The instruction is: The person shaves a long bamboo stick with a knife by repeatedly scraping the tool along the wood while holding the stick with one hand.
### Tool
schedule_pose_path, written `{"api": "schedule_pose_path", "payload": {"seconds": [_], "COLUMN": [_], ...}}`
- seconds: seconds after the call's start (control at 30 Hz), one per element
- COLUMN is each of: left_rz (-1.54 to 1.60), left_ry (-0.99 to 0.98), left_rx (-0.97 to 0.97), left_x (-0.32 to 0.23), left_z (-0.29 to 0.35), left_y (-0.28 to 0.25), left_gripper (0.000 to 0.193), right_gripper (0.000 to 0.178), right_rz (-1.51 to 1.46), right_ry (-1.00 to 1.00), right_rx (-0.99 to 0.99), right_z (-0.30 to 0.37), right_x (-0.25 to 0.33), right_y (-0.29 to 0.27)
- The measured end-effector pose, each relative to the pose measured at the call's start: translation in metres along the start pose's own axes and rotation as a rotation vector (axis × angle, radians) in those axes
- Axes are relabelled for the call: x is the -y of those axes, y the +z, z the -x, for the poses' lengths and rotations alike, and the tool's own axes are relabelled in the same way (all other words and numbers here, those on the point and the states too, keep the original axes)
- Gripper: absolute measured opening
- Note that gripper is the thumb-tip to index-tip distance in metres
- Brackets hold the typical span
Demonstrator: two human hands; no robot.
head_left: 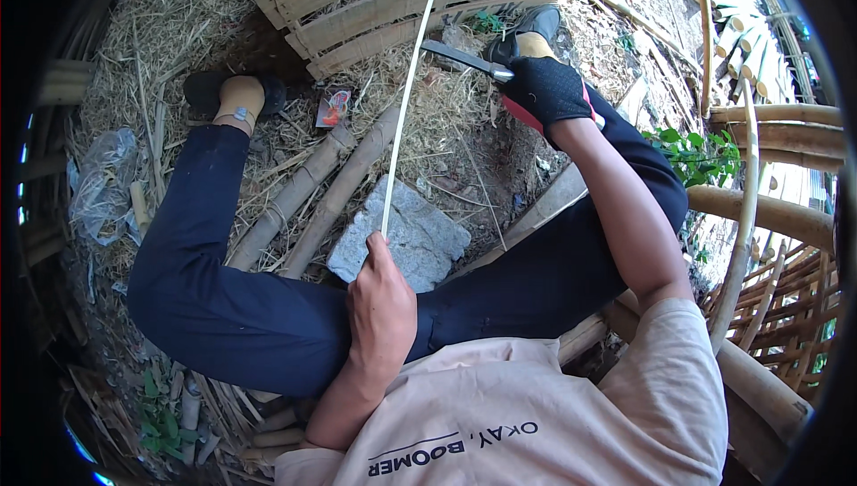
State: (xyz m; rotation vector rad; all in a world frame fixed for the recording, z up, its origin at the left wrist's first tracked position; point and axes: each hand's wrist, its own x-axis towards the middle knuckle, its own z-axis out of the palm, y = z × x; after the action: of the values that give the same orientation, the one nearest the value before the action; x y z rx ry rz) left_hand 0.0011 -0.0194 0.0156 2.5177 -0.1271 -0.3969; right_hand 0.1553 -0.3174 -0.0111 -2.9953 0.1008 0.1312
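Pale strip [407, 111]: long and narrow, its long axis running away from the person, far end leaning slightly right.
Near end: in the left hand [382, 307], fingers closed around it; nearly all its length extends beyond the grip.
Right hand [546, 93]: gloved, clenched on a dark blade [464, 59], whose tip meets the strip in view; contact unclear.
Beneath: grey stone [428, 240].
Far end: over the slatted crate [375, 22].

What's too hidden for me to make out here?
Head view:
Blade, held end: hidden inside the gloved right hand.
Pale strip, near end: covered by the left hand.
Wooden slats, upper part: cut off by the top edge.
Stone: partly covered by the left hand.
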Motion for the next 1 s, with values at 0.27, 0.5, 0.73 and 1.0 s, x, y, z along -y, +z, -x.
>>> {"api": "schedule_pose_path", "payload": {"seconds": [0.27, 0.5, 0.73, 1.0], "left_rz": [0.114, 0.202, 0.095, 0.135], "left_ry": [-0.021, 0.024, 0.01, 0.019], "left_rx": [0.039, 0.0, -0.018, -0.033], "left_x": [0.002, 0.006, 0.002, 0.004], "left_z": [-0.005, -0.007, -0.006, -0.008], "left_y": [-0.005, -0.003, 0.0, -0.002], "left_gripper": [0.02, 0.017, 0.015, 0.013], "right_gripper": [0.029, 0.027, 0.023, 0.021], "right_rz": [-0.167, -0.166, -0.143, -0.036], "right_ry": [-0.098, -0.393, -0.347, -0.306], "right_rx": [0.154, 0.326, 0.261, 0.294], "right_z": [0.028, 0.054, 0.049, 0.033], "right_x": [0.046, 0.068, 0.066, 0.066], "right_y": [-0.019, 0.003, 0.009, 0.004]}}
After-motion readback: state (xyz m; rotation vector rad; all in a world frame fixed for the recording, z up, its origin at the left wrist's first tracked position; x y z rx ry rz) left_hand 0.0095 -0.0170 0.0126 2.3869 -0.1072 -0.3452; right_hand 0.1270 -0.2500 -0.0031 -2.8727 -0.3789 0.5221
